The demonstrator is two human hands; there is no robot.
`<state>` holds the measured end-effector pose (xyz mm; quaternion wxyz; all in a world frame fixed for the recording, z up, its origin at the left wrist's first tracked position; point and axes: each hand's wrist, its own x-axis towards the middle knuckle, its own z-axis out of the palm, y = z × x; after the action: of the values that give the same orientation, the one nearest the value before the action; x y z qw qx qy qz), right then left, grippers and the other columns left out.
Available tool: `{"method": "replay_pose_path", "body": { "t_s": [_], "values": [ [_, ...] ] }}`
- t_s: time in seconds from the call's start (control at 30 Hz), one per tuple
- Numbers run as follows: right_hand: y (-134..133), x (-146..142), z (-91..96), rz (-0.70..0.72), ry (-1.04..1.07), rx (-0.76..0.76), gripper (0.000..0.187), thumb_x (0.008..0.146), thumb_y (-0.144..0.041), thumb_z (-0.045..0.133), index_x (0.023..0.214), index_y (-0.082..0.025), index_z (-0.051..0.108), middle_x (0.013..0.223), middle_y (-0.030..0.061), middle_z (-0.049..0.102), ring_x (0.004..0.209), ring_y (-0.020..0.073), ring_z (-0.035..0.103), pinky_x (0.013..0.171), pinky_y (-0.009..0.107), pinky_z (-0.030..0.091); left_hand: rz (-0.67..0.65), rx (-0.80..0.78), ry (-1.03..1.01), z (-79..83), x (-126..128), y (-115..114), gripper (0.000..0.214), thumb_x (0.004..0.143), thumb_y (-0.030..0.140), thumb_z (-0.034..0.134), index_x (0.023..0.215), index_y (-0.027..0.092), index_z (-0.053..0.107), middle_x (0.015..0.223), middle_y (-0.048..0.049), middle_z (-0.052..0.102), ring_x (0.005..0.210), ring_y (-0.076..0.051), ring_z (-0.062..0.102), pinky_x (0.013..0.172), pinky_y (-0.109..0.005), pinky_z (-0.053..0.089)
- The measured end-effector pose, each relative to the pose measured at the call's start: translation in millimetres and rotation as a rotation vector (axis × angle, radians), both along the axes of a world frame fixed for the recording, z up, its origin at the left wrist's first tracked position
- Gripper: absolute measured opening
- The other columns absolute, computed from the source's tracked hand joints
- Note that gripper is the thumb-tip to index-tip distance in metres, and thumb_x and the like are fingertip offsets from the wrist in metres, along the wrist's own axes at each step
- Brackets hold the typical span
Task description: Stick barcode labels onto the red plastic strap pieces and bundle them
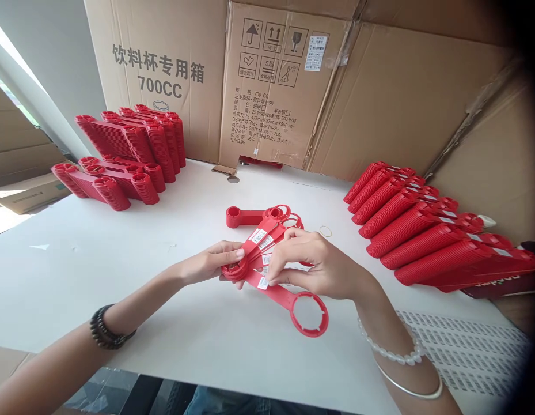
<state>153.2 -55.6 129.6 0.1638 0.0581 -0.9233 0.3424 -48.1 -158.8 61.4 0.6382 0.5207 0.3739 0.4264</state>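
**Both hands clamp a fan of red ring-headed plastic handles [261,253]**

The left hand [209,262] and right hand [314,266] are close together, each pinching the fan from its own side. The fan sits near the middle of the white table [77,288]. Its handles carry white barcode labels [258,236], and one ring end [309,314] juts out toward five o'clock from the hands. A single loose handle [250,217] lies at twelve o'clock, with a rubber band [325,231] near one o'clock. Farther out, nested stacks [120,150] stand at ten o'clock and long ribbed rows [418,230] at three o'clock, before a cardboard carton [276,86]. Most pieces already sit stacked or in rows; only the fan and the single handle remain loose.
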Motion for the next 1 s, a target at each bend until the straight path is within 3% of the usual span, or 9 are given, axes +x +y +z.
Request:
{"method": "replay_pose_path", "body": {
  "t_s": [0.3,0.53,0.77,1.0],
  "values": [
    [-1.1,1.4,-1.8,-0.017,-0.048,0.019,0.012,0.082,-0.009,0.063,0.079,-0.021,0.064,0.077,-0.0051,0.071,0.067,0.0092,0.055,0.083,0.032,0.038,-0.052,0.023,-0.008,-6.0,-3.3,1.0,0.036,0.090,0.047,0.047,0.088,0.013,0.055,0.061,-0.0035,0.060,0.048,-0.010,0.041,0.043,-0.024,0.021],
    [-3.0,1.3,1.1,-0.039,-0.073,0.064,0.014,0.083,-0.008,0.061,0.077,-0.020,0.064,0.077,-0.0042,0.071,0.067,0.0100,0.053,0.080,0.030,0.040,-0.029,0.002,-0.014,-8.4,-3.3,2.0,0.036,0.089,0.049,0.048,0.088,0.013,0.055,0.064,-0.0039,0.060,0.055,-0.013,0.051,0.046,-0.025,0.025],
    [-6.6,4.0,2.5,-0.102,-0.015,0.193,0.018,0.083,-0.005,0.057,0.078,-0.021,0.065,0.074,-0.0060,0.069,0.060,0.0094,0.041,0.074,0.029,0.037,-0.017,-0.016,-0.053,-8.9,-2.1,1.2,0.035,0.091,0.046,0.048,0.089,0.012,0.057,0.062,-0.0030,0.060,0.048,-0.009,0.042,0.048,-0.025,0.025],
    [-6.6,3.6,1.8,-0.078,-0.002,0.192,0.018,0.084,-0.005,0.056,0.077,-0.020,0.064,0.074,-0.0056,0.070,0.059,0.0084,0.045,0.073,0.029,0.036,-0.025,-0.024,-0.045,-7.7,-1.8,1.7,0.036,0.091,0.047,0.047,0.090,0.012,0.056,0.061,-0.0032,0.061,0.048,-0.010,0.040,0.050,-0.026,0.027]
  ]
}}
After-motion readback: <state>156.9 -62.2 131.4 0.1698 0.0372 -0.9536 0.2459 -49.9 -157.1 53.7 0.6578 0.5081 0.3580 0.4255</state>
